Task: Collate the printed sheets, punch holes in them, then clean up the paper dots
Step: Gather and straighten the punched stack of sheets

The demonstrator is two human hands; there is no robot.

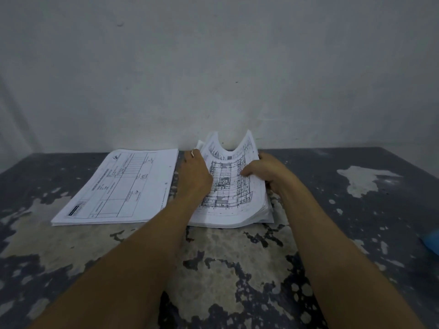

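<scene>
On the worn grey table [308,233], toward its far edge, both hands are working the right-hand stack of white printed floor-plan sheets [228,210]: left hand [196,173] pressing along its left side, right hand [266,172] gripping the right edge, thumb on top, bowing the sheets upward. Left of it, the flat stack of form sheets [118,186] is already showing punched holes. Collating seems under way; no punch or paper dots are showing.

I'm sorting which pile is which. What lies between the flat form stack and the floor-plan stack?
In the head view, the left hand and a strip of bare table lie between the form stack and floor-plan stack.
</scene>
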